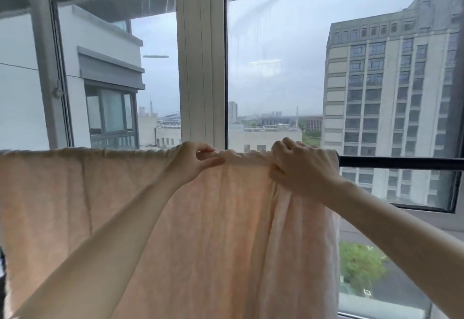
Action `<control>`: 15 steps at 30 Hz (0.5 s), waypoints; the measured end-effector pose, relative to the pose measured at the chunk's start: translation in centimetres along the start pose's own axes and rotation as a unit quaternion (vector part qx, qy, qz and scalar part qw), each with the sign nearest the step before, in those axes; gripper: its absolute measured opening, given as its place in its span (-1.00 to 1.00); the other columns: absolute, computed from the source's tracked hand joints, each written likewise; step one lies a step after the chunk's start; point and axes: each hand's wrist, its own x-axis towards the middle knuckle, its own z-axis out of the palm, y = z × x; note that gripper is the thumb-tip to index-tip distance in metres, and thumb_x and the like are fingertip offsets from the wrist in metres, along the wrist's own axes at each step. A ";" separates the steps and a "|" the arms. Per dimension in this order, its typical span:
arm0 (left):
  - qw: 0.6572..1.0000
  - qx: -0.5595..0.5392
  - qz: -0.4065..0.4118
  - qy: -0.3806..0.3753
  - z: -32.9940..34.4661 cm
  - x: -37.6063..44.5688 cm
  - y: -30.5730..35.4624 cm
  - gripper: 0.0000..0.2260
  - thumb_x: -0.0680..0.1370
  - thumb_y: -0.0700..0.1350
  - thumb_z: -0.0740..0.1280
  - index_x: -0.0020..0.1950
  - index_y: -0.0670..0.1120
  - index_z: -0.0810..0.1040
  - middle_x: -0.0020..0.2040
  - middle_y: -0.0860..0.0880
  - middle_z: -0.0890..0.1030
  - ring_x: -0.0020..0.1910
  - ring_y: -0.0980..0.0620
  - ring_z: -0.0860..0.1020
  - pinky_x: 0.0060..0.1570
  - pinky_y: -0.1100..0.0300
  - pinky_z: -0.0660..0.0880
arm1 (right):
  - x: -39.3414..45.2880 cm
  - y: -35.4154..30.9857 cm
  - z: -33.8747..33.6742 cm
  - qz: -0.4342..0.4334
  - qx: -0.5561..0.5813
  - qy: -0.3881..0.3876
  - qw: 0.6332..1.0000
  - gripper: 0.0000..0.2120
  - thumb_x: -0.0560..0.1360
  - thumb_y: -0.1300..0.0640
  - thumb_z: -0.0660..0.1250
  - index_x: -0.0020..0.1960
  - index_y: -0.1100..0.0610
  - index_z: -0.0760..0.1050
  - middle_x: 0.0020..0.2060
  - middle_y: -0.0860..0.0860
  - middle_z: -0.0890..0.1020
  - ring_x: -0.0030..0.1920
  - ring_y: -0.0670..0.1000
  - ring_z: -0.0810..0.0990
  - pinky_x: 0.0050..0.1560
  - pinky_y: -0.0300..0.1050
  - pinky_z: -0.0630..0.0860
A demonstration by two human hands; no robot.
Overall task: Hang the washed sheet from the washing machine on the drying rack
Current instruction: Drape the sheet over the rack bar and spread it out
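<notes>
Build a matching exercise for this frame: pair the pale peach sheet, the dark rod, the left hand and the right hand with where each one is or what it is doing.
Things:
1. pale peach fabric sheet
2. dark metal rod of the drying rack
3. left hand
4. right hand

States:
A. bare at the right, running across the window
B. grips bunched fabric near the sheet's right edge
C. draped over the rod, hanging down
D. pinches the top fold near the white window post

Pairs: 1-C, 2-A, 3-D, 4-B
</notes>
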 end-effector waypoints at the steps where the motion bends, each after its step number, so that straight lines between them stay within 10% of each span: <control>1: 1.000 -0.007 0.002 -0.003 0.1 0.0 0.0 -0.51 0.23 0.48 0.34 -0.13 0.12 0.65 -0.21 0.21 0.67 -0.12 0.23 0.62 0.04 0.00 0.56 | -0.5 0.6 -0.4 0.023 -0.017 -0.002 1.000 -0.84 0.53 -0.05 0.11 -0.07 0.04 0.28 -0.22 -0.08 0.42 -0.38 -0.10 0.34 -0.40 -0.21 0.22; 10: 0.996 -0.062 0.057 0.008 1.4 0.1 1.8 -0.84 0.40 0.05 0.50 -0.07 0.04 0.71 -0.15 0.15 0.68 -0.10 0.22 0.63 0.08 0.03 0.56 | 3.0 -1.8 0.7 -0.019 0.049 0.016 0.998 -0.69 0.50 -0.05 0.14 0.09 0.10 0.48 -0.05 0.03 0.62 0.10 0.06 0.52 0.14 0.01 0.42; 15: 0.998 -0.039 0.043 0.033 1.0 0.0 2.3 -0.96 0.48 -0.11 0.43 -0.13 0.00 0.68 -0.20 0.12 0.67 -0.14 0.26 0.59 0.00 0.22 0.52 | 2.7 -1.8 1.6 -0.046 0.032 0.039 0.998 -0.73 0.59 -0.01 0.02 -0.03 0.10 0.44 -0.18 -0.02 0.60 -0.23 0.10 0.58 -0.21 -0.11 0.45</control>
